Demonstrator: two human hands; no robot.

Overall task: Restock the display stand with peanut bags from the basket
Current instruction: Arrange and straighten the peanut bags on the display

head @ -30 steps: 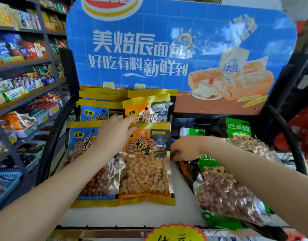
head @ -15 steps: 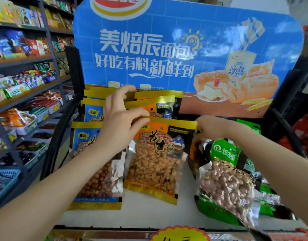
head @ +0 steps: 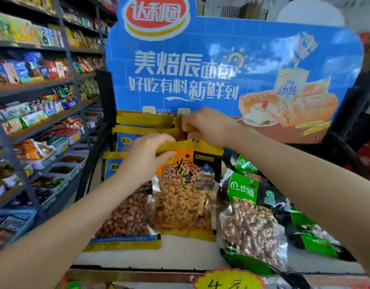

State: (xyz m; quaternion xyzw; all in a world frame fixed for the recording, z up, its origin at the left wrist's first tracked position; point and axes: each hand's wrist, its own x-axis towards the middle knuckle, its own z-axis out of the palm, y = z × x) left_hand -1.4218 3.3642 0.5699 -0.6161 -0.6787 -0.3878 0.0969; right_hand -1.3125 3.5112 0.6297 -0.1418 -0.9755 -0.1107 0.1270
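Left hand [head: 145, 158] pinched on yellow top strip of orange peanut bag [head: 185, 197]. Right hand [head: 209, 126] curled, gripping yellow bag tops [head: 146, 125] at shelf rear.

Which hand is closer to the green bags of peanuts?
The right. The right hand is up at the yellow bag tops behind the orange bag, above the green bags. The left hand pinches the orange bag's top, farther left.
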